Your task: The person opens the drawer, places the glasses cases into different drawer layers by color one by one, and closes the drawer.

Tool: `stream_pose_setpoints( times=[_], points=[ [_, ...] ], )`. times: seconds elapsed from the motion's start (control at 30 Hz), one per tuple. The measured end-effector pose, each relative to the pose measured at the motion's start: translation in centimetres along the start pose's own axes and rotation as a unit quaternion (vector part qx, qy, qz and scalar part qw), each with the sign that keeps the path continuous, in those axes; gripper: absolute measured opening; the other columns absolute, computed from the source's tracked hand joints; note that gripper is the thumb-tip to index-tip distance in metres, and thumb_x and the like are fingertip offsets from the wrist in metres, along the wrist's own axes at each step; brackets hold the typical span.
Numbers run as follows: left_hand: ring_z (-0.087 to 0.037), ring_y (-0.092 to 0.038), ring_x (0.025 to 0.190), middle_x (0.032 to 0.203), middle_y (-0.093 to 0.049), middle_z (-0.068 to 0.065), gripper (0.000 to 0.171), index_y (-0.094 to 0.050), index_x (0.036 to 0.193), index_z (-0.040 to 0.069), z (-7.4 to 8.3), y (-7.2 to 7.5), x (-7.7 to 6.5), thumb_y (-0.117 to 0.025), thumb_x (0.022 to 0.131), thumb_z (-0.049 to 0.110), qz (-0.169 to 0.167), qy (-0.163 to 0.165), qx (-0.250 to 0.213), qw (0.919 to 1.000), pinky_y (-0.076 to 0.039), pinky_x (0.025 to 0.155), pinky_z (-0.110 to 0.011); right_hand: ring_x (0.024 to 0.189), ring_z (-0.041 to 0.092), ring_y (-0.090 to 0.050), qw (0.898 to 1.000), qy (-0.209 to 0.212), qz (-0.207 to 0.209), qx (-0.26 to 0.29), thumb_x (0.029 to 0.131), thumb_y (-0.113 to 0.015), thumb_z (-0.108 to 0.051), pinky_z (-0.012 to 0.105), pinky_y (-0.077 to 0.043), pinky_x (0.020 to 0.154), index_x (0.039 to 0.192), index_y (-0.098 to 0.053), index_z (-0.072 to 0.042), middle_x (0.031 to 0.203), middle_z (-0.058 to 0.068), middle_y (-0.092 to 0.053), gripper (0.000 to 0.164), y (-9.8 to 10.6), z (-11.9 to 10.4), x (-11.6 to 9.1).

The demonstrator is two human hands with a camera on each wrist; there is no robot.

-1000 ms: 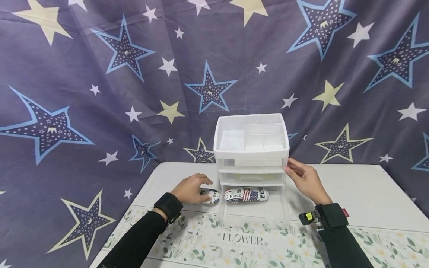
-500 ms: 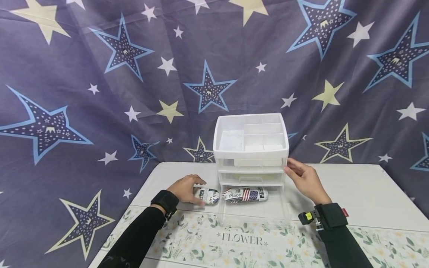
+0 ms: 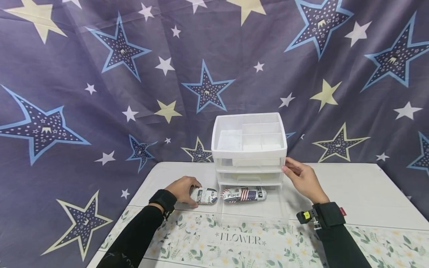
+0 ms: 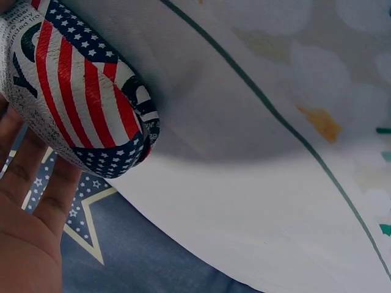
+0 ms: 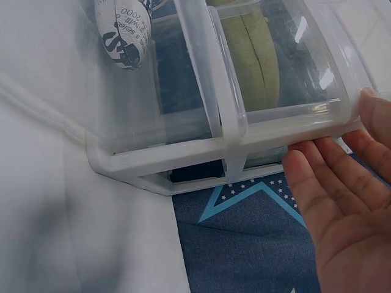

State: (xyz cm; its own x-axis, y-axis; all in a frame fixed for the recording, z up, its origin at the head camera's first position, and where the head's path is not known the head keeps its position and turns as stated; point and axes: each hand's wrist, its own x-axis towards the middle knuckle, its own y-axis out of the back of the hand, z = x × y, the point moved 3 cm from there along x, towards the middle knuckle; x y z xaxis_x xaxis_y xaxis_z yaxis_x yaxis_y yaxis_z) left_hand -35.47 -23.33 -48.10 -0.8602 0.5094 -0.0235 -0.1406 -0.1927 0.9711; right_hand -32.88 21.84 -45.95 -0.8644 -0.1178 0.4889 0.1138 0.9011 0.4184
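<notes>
A rounded oblong case with a newsprint and American-flag print [image 3: 205, 195] lies on the table just left of the pulled-out bottom drawer. My left hand [image 3: 182, 190] holds its left end, thumb in front and fingers behind. In the left wrist view, the case's striped end [image 4: 91, 91] shows beside my fingers. A second case in similar print [image 3: 244, 194] lies inside the clear bottom drawer [image 3: 254, 219]. My right hand [image 3: 305, 182] grips the right side edge of the white drawer unit [image 3: 249, 153], thumb at the front and fingers along the side.
Two upper drawers [image 3: 249, 179] are closed; a green padded thing [image 5: 250, 55] shows through one in the right wrist view. The unit's top is a divided tray [image 3: 231, 139]. A floral runner [image 3: 187, 238] covers the table's front, and a star-print curtain [image 3: 151, 74] hangs behind.
My left hand has slid left along the case to its left end, exposing more of the print. The case has stayed beside the drawer. My right hand keeps its place on the unit.
</notes>
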Motion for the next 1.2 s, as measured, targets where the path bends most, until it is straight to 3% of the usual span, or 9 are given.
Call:
stream_pose_setpoints(
  times=[0.37,0.63,1.03,1.2],
  points=[
    [-0.007,-0.061,0.09,0.101,-0.066,0.012,0.06,-0.076,0.112,0.018,-0.1,0.4,0.1,-0.1,0.061,0.037,-0.008,-0.006,0.02,0.9998,-0.056,0.084,-0.032,0.116,0.039,-0.066,1.0,-0.011,-0.005,-0.003,0.105,-0.061,-0.027,0.004,-0.047,0.085,0.149,-0.05,0.002,0.13,0.024,-0.066,0.053,0.1,-0.2,0.0],
    [-0.009,-0.059,0.091,0.102,-0.066,0.01,0.058,-0.075,0.113,0.017,0.1,1.6,-1.0,-0.098,0.064,0.038,0.004,-0.057,0.026,0.998,-0.055,0.081,-0.032,0.116,0.039,-0.067,1.0,-0.01,-0.005,-0.003,0.105,-0.062,-0.027,0.003,-0.046,0.085,0.149,-0.05,0.002,0.129,0.024,-0.067,0.053,0.0,-0.2,-0.1],
    [-0.013,-0.062,0.104,0.11,-0.067,0.009,0.061,-0.075,0.116,0.019,1.8,4.5,-2.1,-0.095,0.064,0.043,0.043,-0.087,0.04,0.9945,-0.054,0.092,-0.035,0.117,0.041,-0.066,1.0,-0.003,-0.007,-0.003,0.106,-0.061,-0.026,0.003,-0.046,0.087,0.149,-0.049,0.002,0.13,0.025,-0.066,0.053,0.0,-0.1,-0.1],
    [-0.013,-0.061,0.103,0.112,-0.065,0.008,0.063,-0.074,0.121,0.02,3.3,5.2,-2.5,-0.094,0.066,0.043,0.046,-0.079,0.037,0.9951,-0.054,0.091,-0.036,0.117,0.041,-0.066,1.0,-0.004,-0.007,-0.005,0.106,-0.061,-0.026,0.003,-0.046,0.087,0.15,-0.048,0.002,0.13,0.025,-0.065,0.054,0.0,-0.2,-0.1]
  ],
)
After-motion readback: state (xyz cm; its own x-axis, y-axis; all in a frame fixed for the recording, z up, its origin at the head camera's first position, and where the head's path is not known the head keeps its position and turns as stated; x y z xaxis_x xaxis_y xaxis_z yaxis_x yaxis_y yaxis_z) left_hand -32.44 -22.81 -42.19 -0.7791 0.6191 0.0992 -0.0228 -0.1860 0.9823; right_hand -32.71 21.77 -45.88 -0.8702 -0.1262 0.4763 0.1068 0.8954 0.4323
